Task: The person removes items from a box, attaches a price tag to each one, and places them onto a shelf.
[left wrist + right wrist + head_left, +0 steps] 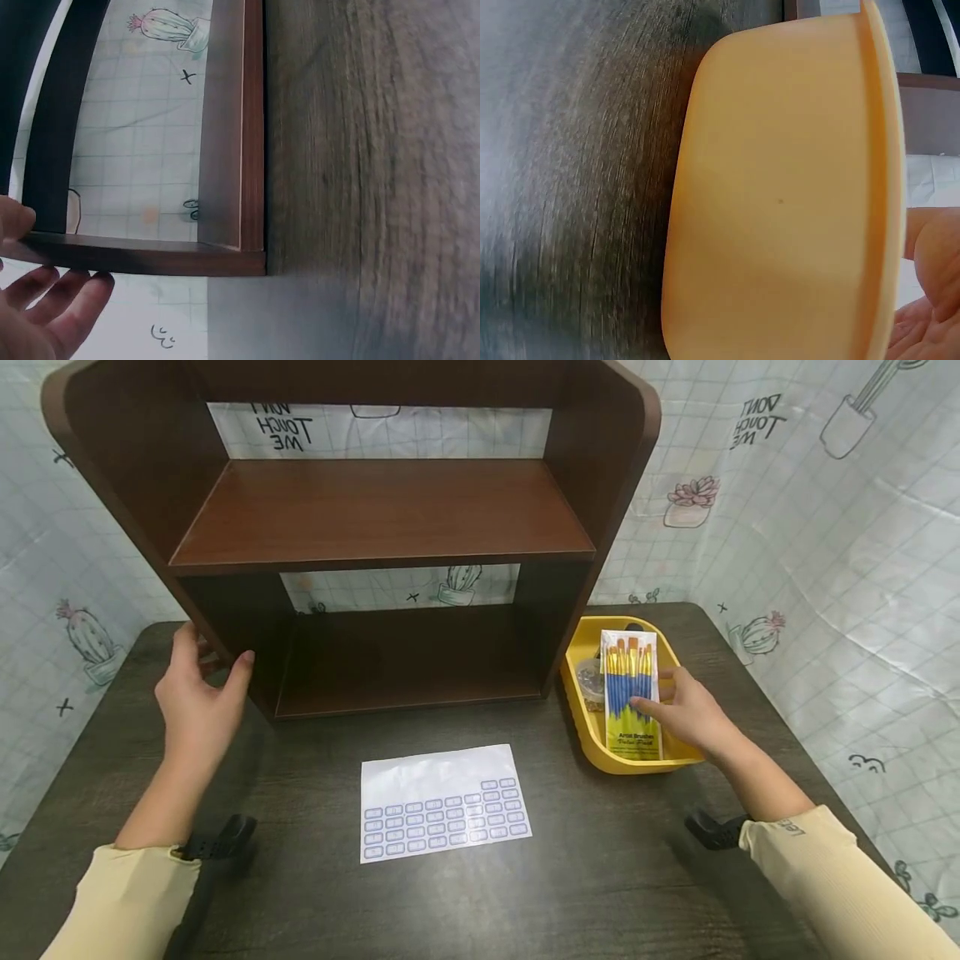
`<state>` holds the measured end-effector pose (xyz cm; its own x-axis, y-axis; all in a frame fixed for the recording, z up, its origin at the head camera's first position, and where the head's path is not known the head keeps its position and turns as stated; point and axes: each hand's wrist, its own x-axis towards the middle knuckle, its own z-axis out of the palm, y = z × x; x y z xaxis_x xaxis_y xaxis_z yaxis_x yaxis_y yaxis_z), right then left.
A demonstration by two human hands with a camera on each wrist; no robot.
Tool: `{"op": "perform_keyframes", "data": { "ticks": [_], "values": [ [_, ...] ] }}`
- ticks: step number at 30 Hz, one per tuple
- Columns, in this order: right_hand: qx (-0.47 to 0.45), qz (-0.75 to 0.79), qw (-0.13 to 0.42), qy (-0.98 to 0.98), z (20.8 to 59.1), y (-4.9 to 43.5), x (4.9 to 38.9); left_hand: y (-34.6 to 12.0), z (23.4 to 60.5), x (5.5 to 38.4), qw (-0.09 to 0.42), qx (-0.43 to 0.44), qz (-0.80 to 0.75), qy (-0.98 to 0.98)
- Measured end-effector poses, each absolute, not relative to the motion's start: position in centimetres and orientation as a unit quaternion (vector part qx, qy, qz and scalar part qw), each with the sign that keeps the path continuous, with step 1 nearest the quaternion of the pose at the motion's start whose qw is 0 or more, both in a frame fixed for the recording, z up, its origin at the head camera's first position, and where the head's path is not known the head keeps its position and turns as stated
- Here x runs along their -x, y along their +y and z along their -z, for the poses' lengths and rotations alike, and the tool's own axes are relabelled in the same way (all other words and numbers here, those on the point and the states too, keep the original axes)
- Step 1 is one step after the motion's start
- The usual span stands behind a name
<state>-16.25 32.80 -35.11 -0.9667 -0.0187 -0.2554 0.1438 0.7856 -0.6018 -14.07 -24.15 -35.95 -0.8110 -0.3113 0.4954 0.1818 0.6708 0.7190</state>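
A pack of paintbrushes (636, 731) with blue handles and a green label is in my right hand (692, 714). The thumb lies over its front and the fingers go behind its right edge. Under the pack is a yellow plastic basket (617, 765), whose outer wall (780, 165) hides the pack in the right wrist view. At the left, my left hand (197, 706) grips the side panel of a dark brown wooden shelf (375, 514). In the left wrist view, the thumb (16, 219) is on the panel's inner side and the fingers (79, 311) are outside.
A white sheet (435, 768) printed with rows of small blue-framed labels lies in front of the shelf. Inside the basket, a round clear container (590, 678) shows beside the pack. Patterned white cloth (847, 568) surrounds the dark wooden table (480, 910).
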Motion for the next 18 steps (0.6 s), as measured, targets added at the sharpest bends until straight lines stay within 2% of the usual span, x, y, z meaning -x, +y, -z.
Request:
{"op": "perform_keyframes", "data": {
  "ticks": [6,11,15,18],
  "values": [
    [-0.049,0.334,0.149,0.929,35.18,32.68,16.54,-24.10,36.17,14.67,0.318,-0.030,0.400,-0.859],
    [-0.060,0.359,0.149,0.919,35.27,32.80,16.62,-23.91,36.36,14.87,0.332,-0.028,0.399,-0.855],
    [-0.046,0.391,0.125,0.911,35.45,32.78,16.43,-23.82,36.50,14.93,0.341,-0.033,0.393,-0.853],
    [-0.032,0.421,0.082,0.903,35.22,32.62,16.08,-23.88,36.64,14.93,0.343,-0.034,0.393,-0.853]
  ]
}}
